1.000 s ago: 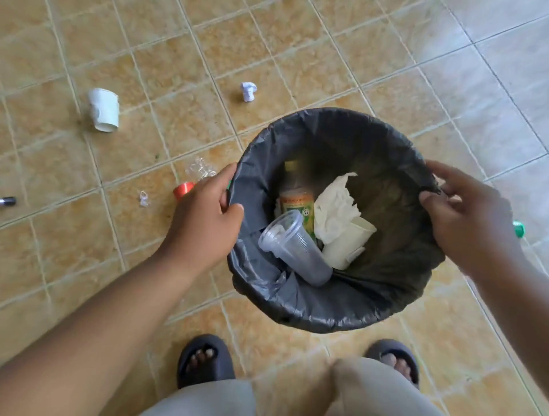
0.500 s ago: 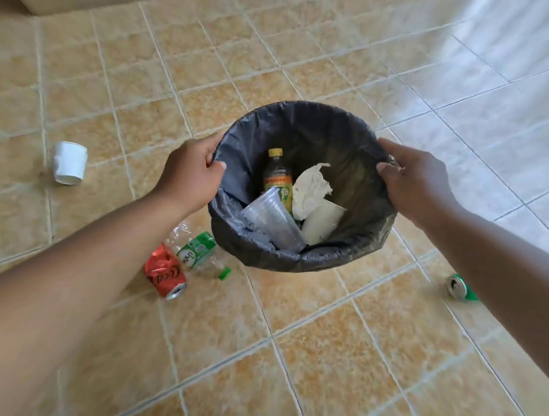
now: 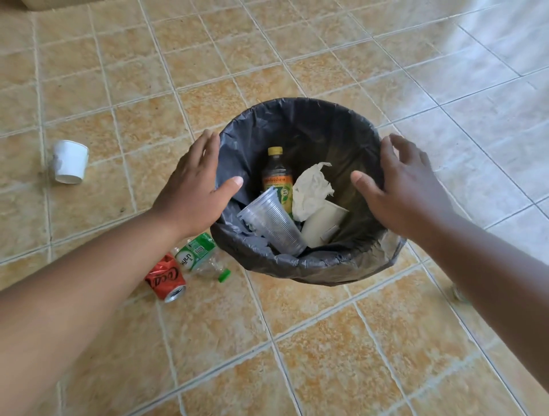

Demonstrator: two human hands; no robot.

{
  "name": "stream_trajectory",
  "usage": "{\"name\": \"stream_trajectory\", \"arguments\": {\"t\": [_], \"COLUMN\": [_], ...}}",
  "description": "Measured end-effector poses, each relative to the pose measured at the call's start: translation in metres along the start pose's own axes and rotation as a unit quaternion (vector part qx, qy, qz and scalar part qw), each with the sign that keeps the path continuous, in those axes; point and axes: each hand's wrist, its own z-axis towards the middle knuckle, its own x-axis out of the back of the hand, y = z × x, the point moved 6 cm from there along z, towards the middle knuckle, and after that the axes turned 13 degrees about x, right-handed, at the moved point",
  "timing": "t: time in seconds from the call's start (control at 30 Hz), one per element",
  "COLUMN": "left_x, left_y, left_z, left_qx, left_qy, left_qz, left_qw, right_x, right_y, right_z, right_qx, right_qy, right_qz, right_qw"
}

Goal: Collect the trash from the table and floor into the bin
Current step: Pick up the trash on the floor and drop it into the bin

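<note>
A bin (image 3: pixel 300 121) lined with a black bag stands on the tiled floor. Inside lie a brown bottle (image 3: pixel 276 175), a clear plastic cup (image 3: pixel 271 222), a crumpled tissue (image 3: pixel 312 187) and a white paper cup (image 3: pixel 322 225). My left hand (image 3: pixel 196 190) hovers at the bin's left rim with fingers spread, holding nothing. At the right rim my right hand (image 3: pixel 404 190) is likewise open. Left of the bin lie a crushed red can (image 3: pixel 166 279) and a crushed clear bottle with a green label (image 3: pixel 199 255). A white paper cup (image 3: pixel 69 161) lies farther left.
The floor is tan tile, turning pale grey at the right. Part of a green can (image 3: pixel 459 294) shows beside my right forearm. A pale object's edge (image 3: pixel 68 2) sits at the top left.
Both hands have let go of the bin's rim and opened, fingers spread. The bin now rests on the floor beside the can and bottle.
</note>
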Motion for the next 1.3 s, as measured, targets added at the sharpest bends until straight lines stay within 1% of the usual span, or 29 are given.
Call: {"name": "stream_trajectory", "arguments": {"t": [0.1, 0.17, 0.3, 0.5, 0.63, 0.7, 0.73, 0.77, 0.8, 0.83, 0.87, 0.93, 0.97, 1.0, 1.03, 1.1, 1.13, 1.17, 1.23, 1.3], "left_x": [0.0, 0.0, -0.001, -0.004, -0.007, -0.005, -0.006, -0.008, -0.012, -0.018, -0.024, -0.041, -0.052, -0.064, -0.076, -0.102, -0.113, -0.121, -0.129, -0.131], "left_y": [0.001, 0.0, 0.0, -0.005, -0.011, -0.016, -0.022, -0.034, -0.048, -0.064, -0.079, -0.104, -0.113, -0.12, -0.126, -0.137, -0.141, -0.144, -0.144, -0.14], "left_z": [-0.002, -0.002, -0.002, 0.0, -0.001, -0.005, -0.007, -0.007, -0.006, -0.004, 0.0, 0.004, 0.003, 0.001, -0.002, -0.01, -0.013, -0.015, -0.017, -0.018], "left_qx": [-0.001, -0.006, -0.007, -0.004, -0.018, -0.041, -0.04, -0.017, 0.021, 0.06, 0.086, 0.091, 0.075, 0.046, 0.009, -0.065, -0.092, -0.109, -0.139, -0.165], "left_qy": [0.002, 0.006, 0.004, -0.012, -0.02, -0.005, 0.008, 0.023, 0.033, 0.039, 0.038, 0.005, -0.027, -0.067, -0.107, -0.16, -0.167, -0.164, -0.136, -0.108], "left_qz": [0.013, 0.018, 0.023, -0.014, -0.088, -0.147, -0.182, -0.216, -0.246, -0.249, -0.209, -0.027, 0.068, 0.148, 0.219, 0.351, 0.396, 0.423, 0.444, 0.443], "left_qw": [1.0, 1.0, 1.0, 1.0, 0.996, 0.988, 0.983, 0.976, 0.969, 0.966, 0.973, 0.995, 0.995, 0.986, 0.97, 0.92, 0.898, 0.884, 0.875, 0.875], "right_x": [-0.004, -0.01, -0.017, -0.018, -0.018, -0.018, -0.017, -0.017, -0.017, -0.017, -0.017, -0.017, -0.016, -0.016, -0.016, -0.016, -0.016, -0.016, -0.016, -0.016], "right_y": [-0.015, -0.019, -0.015, -0.014, -0.015, -0.015, -0.014, -0.014, -0.014, -0.014, -0.015, -0.015, -0.016, -0.016, -0.016, -0.016, -0.015, -0.015, -0.015, -0.015], "right_z": [-0.002, -0.001, 0.003, 0.003, 0.004, 0.004, 0.004, 0.004, 0.004, 0.004, 0.004, 0.005, 0.005, 0.005, 0.005, 0.004, 0.004, 0.004, 0.004, 0.004], "right_qx": [0.067, 0.096, 0.097, 0.094, 0.097, 0.096, 0.095, 0.094, 0.093, 0.092, 0.09, 0.088, 0.087, 0.087, 0.086, 0.084, 0.084, 0.084, 0.084, 0.083], "right_qy": [-0.003, -0.014, -0.035, -0.028, -0.024, -0.024, -0.024, -0.024, -0.024, -0.024, -0.023, -0.019, -0.016, -0.014, -0.013, -0.013, -0.013, -0.013, -0.011, -0.01], "right_qz": [-0.044, -0.044, -0.044, -0.048, -0.049, -0.05, -0.051, -0.052, -0.051, -0.049, -0.046, -0.04, -0.038, -0.037, -0.038, -0.04, -0.041, -0.042, -0.043, -0.044], "right_qw": [0.997, 0.994, 0.994, 0.994, 0.994, 0.994, 0.994, 0.994, 0.994, 0.994, 0.995, 0.995, 0.995, 0.995, 0.996, 0.996, 0.996, 0.995, 0.995, 0.996]}}
